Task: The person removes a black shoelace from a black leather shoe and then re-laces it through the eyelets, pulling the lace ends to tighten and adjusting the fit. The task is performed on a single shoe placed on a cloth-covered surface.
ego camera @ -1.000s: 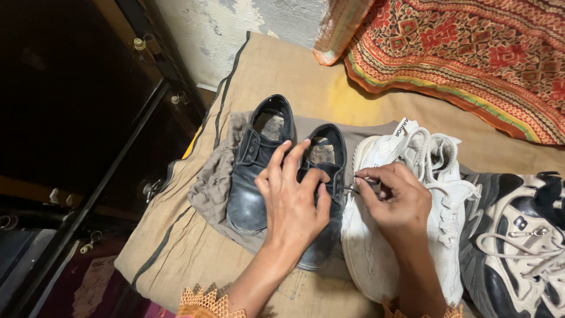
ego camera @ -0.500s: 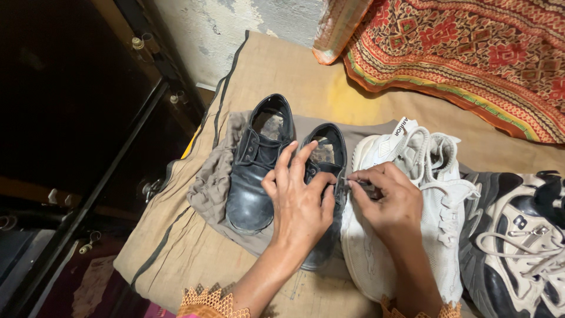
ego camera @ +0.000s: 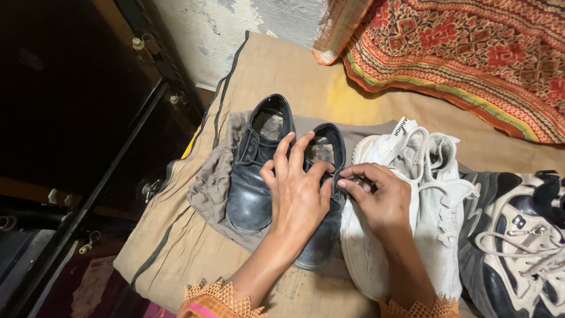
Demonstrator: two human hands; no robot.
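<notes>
On a tan burlap mat (ego camera: 276, 70), two bare hands meet over the right one of a pair of black leather shoes.

Nearest, orange scalloped cuffs (ego camera: 223, 297) edge both wrists at the bottom of the view. Left hand (ego camera: 297, 191) lies spread across the lacing of the right black shoe (ego camera: 321, 235), fingers fanned and slightly curled, thumb toward the shoe's right side. Right hand (ego camera: 379, 197) comes in from the white sneakers (ego camera: 435, 206), fingertips pinched narrow on the thin black lace (ego camera: 341, 176) at that shoe's edge. Left black shoe (ego camera: 256, 171) stands just beside it, untouched; both rest on a grey-brown cloth (ego camera: 212, 182). A black-and-white trainer (ego camera: 518, 241) sits further right. Beyond lies a red patterned blanket (ego camera: 471, 53); a dark cabinet (ego camera: 70, 106) stands left.
</notes>
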